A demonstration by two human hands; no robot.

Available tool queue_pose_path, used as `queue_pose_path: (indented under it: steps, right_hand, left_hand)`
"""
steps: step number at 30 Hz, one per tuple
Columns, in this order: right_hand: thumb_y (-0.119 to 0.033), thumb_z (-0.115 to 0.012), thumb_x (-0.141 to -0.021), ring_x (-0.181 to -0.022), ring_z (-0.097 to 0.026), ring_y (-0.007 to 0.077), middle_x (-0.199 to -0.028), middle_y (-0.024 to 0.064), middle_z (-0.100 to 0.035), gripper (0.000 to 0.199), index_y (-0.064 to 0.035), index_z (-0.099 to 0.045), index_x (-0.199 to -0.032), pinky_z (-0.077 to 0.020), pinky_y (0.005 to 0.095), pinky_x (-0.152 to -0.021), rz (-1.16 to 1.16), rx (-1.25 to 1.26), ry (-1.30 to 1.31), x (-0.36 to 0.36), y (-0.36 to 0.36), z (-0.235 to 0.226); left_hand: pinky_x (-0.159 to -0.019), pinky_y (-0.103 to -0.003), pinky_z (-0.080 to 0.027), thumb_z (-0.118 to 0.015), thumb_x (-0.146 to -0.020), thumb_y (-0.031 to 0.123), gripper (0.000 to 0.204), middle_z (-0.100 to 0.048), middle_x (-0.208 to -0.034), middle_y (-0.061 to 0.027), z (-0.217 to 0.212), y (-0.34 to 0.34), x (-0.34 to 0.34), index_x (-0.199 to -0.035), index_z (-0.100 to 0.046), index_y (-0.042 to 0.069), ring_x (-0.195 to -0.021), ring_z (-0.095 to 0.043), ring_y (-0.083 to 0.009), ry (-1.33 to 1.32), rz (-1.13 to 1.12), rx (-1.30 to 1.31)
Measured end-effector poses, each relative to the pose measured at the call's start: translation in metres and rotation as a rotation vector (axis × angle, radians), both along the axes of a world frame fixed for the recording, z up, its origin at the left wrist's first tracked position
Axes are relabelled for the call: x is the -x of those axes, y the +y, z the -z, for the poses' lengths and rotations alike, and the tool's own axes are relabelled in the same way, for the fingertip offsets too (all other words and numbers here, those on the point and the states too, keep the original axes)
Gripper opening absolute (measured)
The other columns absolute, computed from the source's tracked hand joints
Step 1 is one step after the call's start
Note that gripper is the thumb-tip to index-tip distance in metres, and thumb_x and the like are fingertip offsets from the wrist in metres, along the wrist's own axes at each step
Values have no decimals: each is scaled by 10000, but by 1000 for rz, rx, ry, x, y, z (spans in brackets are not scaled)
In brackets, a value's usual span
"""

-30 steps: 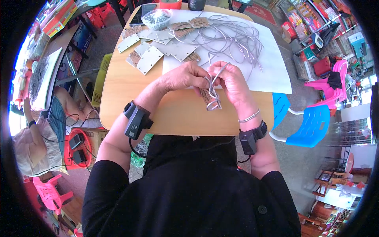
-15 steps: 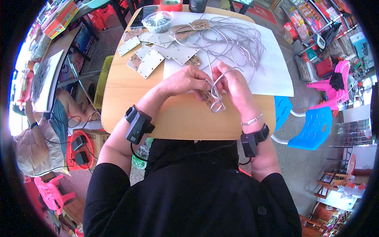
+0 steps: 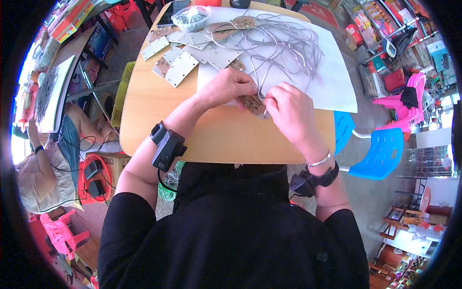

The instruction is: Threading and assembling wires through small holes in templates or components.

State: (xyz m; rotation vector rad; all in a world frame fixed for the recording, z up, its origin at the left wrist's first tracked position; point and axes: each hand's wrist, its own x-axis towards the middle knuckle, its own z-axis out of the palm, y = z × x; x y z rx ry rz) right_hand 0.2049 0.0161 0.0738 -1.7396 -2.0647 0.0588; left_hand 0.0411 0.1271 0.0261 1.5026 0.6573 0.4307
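My left hand [image 3: 230, 88] is closed on a small flat plate [image 3: 251, 104] with a brown patterned face, near the front of the table. Grey cord [image 3: 260, 86] runs up from that plate between my two hands. My right hand [image 3: 292, 110] pinches the cord close beside the plate's right end; its fingertips are partly hidden. Beyond my hands lies a loose tangle of grey cords [image 3: 308, 58]. Silver plates with small holes [image 3: 182, 69] are heaped to the left of it, some with brown faces showing.
The wooden table [image 3: 221, 139] carries a white sheet [image 3: 332, 91] under the cords. A clear bowl of small metal parts [image 3: 190, 18] stands at the back, beside a dark phone [image 3: 167, 18]. A blue chair [image 3: 378, 156] is at the right; another person [image 3: 45, 173] sits at the left.
My right hand has turned over and closed in on the cord by the plate. The open cord loop that hung between my hands has been drawn smaller.
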Motion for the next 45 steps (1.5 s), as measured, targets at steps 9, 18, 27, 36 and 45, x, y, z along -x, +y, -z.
queue_pose_path:
  steps: [9,18,27,36,45]
  right_hand:
    - [-194,-561,-865,-654,-597,230,-700,125,-602,222,7,-595,-780,-456,349,-605,-109,421,481,-20,21,-5]
    - [-186,-566,-908,-632,-505,62,-704,-10,-572,192,-8,-619,-859,-424,229,-571,82,365,817,-24,14,-18]
    - [-176,-607,-886,-704,-506,43,-763,-27,-598,178,-4,-626,-845,-420,213,-639,-4,348,1236,-7,13,17]
    - [-161,-610,-864,-578,-448,35,-689,-29,-563,147,-21,-655,-857,-367,189,-538,72,202,1541,-13,22,1]
    - [-143,-607,-874,-618,-494,50,-756,2,-574,156,4,-641,-917,-405,194,-573,-19,99,1490,-15,14,-2]
  left_hand:
    - [-568,-260,-539,-627,-812,139,171,-670,-758,-72,-4,-4,-1,-859,-687,-14,-669,-645,-126,-19,17,-65]
    - [-607,-255,-525,-605,-848,109,173,-671,-791,-71,-10,-5,5,-903,-678,-38,-669,-625,-118,-34,88,-99]
    - [-601,-255,-499,-618,-806,124,148,-660,-685,-59,-23,-13,0,-830,-682,-7,-638,-620,-97,51,178,-302]
    - [-607,-233,-501,-613,-819,92,147,-672,-726,-53,-15,-12,1,-882,-690,-16,-640,-606,-89,37,242,-110]
    - [-625,-229,-497,-616,-821,95,162,-675,-743,-46,-23,-13,2,-923,-692,-7,-652,-602,-82,72,291,-81]
